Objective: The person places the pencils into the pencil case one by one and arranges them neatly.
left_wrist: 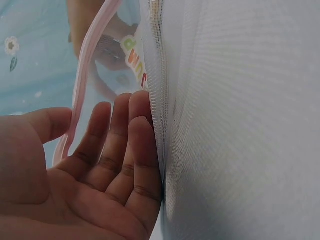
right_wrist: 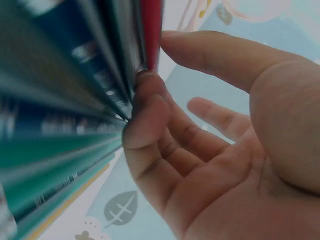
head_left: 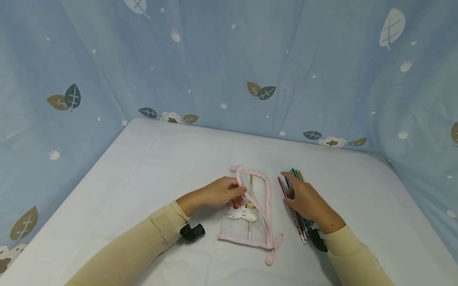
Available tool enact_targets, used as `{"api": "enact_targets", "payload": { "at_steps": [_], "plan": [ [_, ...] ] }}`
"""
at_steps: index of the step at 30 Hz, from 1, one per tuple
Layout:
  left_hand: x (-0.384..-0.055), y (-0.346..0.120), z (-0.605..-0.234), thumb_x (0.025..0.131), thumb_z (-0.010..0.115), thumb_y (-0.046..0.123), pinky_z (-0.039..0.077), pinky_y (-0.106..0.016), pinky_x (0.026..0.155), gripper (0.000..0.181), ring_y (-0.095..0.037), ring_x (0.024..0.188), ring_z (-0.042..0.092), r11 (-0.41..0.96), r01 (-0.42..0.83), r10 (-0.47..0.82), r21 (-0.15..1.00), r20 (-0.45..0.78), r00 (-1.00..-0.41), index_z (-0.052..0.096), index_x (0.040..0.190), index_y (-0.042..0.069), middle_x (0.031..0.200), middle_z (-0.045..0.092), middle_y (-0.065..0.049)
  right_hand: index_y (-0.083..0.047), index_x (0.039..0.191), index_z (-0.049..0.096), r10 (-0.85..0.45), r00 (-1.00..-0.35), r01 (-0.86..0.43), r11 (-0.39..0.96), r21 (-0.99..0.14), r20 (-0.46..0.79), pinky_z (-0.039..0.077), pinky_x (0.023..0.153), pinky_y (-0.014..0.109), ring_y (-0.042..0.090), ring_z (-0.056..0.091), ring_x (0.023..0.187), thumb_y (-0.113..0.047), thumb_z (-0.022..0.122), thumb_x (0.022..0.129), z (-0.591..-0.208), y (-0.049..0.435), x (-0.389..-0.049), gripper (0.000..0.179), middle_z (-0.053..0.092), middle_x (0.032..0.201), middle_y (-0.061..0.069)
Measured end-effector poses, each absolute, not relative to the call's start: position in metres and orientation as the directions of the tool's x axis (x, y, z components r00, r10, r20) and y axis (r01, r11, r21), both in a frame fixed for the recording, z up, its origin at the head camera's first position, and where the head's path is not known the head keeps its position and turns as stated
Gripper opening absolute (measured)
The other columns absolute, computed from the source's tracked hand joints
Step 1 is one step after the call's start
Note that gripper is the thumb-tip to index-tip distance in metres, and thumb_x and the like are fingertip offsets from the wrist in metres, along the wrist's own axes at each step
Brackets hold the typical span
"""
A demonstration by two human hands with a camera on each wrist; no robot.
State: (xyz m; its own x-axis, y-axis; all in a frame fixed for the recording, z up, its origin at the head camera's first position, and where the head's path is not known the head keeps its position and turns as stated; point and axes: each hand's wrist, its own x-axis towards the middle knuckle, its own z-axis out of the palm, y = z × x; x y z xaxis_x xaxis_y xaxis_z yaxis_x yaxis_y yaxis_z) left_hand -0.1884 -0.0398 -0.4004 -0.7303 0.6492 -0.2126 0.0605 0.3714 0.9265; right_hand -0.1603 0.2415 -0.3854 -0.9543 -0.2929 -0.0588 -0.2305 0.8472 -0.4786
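A see-through mesh pencil pouch [head_left: 229, 232] with pink edging and a "JUMP" label [left_wrist: 134, 57] lies in the middle of the table. My left hand [head_left: 223, 192] grips its raised pink-trimmed flap, thumb on the trim and fingers on the other side. In the left wrist view, the trim [left_wrist: 85, 65] runs past the thumb tip. One pencil [head_left: 250, 228] shows within the pouch's outline. To the right lies a bundle of pencils [head_left: 297, 172], mostly green and dark. My right hand [head_left: 304, 198] is over them, fingers loosely bent, thumb and fingertips right at a red pencil [right_wrist: 151, 30].
The white-covered table [head_left: 171, 155] carries the pouch and pencils. A pink zipper pull [head_left: 270, 258] hangs off the pouch's near right corner. Blue leaf-patterned cloth [head_left: 214, 59] rises behind the table and at its sides. A black wrist device [head_left: 192, 232] sits under the left wrist.
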Motion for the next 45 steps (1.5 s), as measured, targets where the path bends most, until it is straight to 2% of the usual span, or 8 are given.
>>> {"api": "enact_targets", "payload": {
  "at_steps": [8, 12, 24, 29, 36, 45],
  "plan": [
    [-0.189, -0.039, -0.401, 0.106, 0.049, 0.028, 0.058, -0.028, 0.069, 0.031, -0.014, 0.077, 0.068, 0.363, 0.062, 0.649, 0.93, -0.204, -0.733, 0.066, 0.103, 0.001, 0.09, 0.07, -0.006, 0.003, 0.151, 0.032, -0.325, -0.944, -0.265, 0.846, -0.463, -0.055, 0.043, 0.049, 0.024, 0.011, 0.048, 0.056, 0.006, 0.071, 0.085, -0.386, 0.24, -0.158, 0.077, 0.06, 0.069, 0.001],
    [-0.189, -0.038, -0.403, 0.106, 0.049, 0.027, 0.058, -0.028, 0.068, 0.032, -0.014, 0.077, 0.068, 0.362, 0.058, 0.652, 0.93, -0.208, -0.729, 0.066, 0.104, 0.001, 0.09, 0.07, -0.006, 0.004, 0.151, 0.031, -0.313, -0.947, -0.242, 0.846, -0.476, -0.075, 0.043, 0.049, 0.025, 0.011, 0.048, 0.055, 0.005, 0.07, 0.084, -0.386, 0.239, -0.156, 0.077, 0.059, 0.066, 0.0],
    [-0.19, -0.038, -0.404, 0.106, 0.05, 0.028, 0.058, -0.028, 0.069, 0.032, -0.014, 0.077, 0.068, 0.354, 0.045, 0.655, 0.934, -0.213, -0.725, 0.065, 0.105, 0.001, 0.091, 0.07, -0.007, 0.003, 0.154, 0.023, -0.271, -0.956, -0.17, 0.826, -0.537, -0.114, 0.043, 0.049, 0.028, 0.014, 0.05, 0.056, 0.001, 0.068, 0.08, -0.387, 0.24, -0.16, 0.087, 0.061, 0.071, 0.003],
    [-0.19, -0.038, -0.404, 0.106, 0.05, 0.028, 0.058, -0.028, 0.069, 0.032, -0.014, 0.077, 0.068, 0.356, 0.041, 0.651, 0.934, -0.216, -0.728, 0.066, 0.104, 0.001, 0.091, 0.07, -0.007, 0.003, 0.154, 0.024, -0.271, -0.953, -0.146, 0.803, -0.577, -0.135, 0.044, 0.052, 0.028, 0.015, 0.052, 0.061, -0.001, 0.065, 0.083, -0.38, 0.241, -0.16, 0.082, 0.061, 0.076, 0.005],
    [-0.188, -0.038, -0.404, 0.106, 0.05, 0.028, 0.058, -0.027, 0.07, 0.034, -0.015, 0.078, 0.068, 0.376, 0.031, 0.646, 0.926, -0.238, -0.725, 0.067, 0.097, 0.0, 0.091, 0.07, -0.007, -0.005, 0.156, 0.023, -0.266, -0.949, -0.1, 0.762, -0.64, -0.167, 0.051, 0.055, 0.03, 0.016, 0.056, 0.062, -0.003, 0.064, 0.085, -0.375, 0.243, -0.161, 0.082, 0.06, 0.085, 0.008],
    [-0.188, -0.04, -0.402, 0.106, 0.049, 0.024, 0.058, -0.027, 0.075, 0.031, -0.014, 0.083, 0.068, 0.4, 0.039, 0.643, 0.916, -0.25, -0.724, 0.067, 0.099, -0.001, 0.095, 0.071, -0.009, -0.009, 0.151, 0.03, -0.29, -0.951, -0.1, 0.625, -0.774, -0.112, 0.053, 0.056, 0.034, 0.023, 0.059, 0.063, -0.001, 0.059, 0.088, -0.358, 0.244, -0.164, 0.07, 0.056, 0.089, 0.012]
  ]
}}
